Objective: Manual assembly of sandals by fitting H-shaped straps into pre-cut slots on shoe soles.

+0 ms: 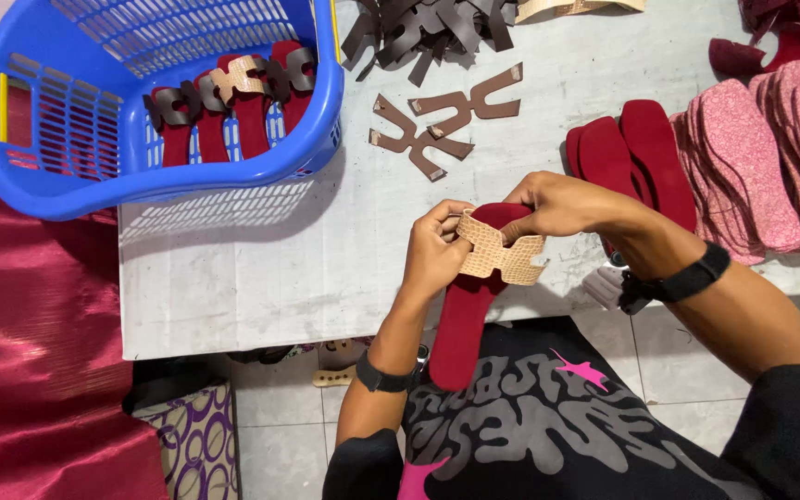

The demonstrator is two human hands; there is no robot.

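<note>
We hold a dark red sandal sole (463,315) over the near edge of the white table (261,278), its heel pointing down toward our black shirt (530,426); a tan strap (502,257) wraps across the front of the sole. Our left hand (435,252) closes its fingers on the left end of the strap and the sole's edge; our right hand (557,204) pinches the toe of the sole and the strap's upper right end, fingers curled tight. Each wrist wears a black band. On the table, a blue basket (94,167) at the far left holds finished red sandals with brown and tan straps; loose brown straps (442,125) lie near the middle, with a heap of more behind them; bare red soles (645,148) lie to the right, just beside a stack of pink soles (761,157). Red cloth (30,352) hangs to the left of the table.
</note>
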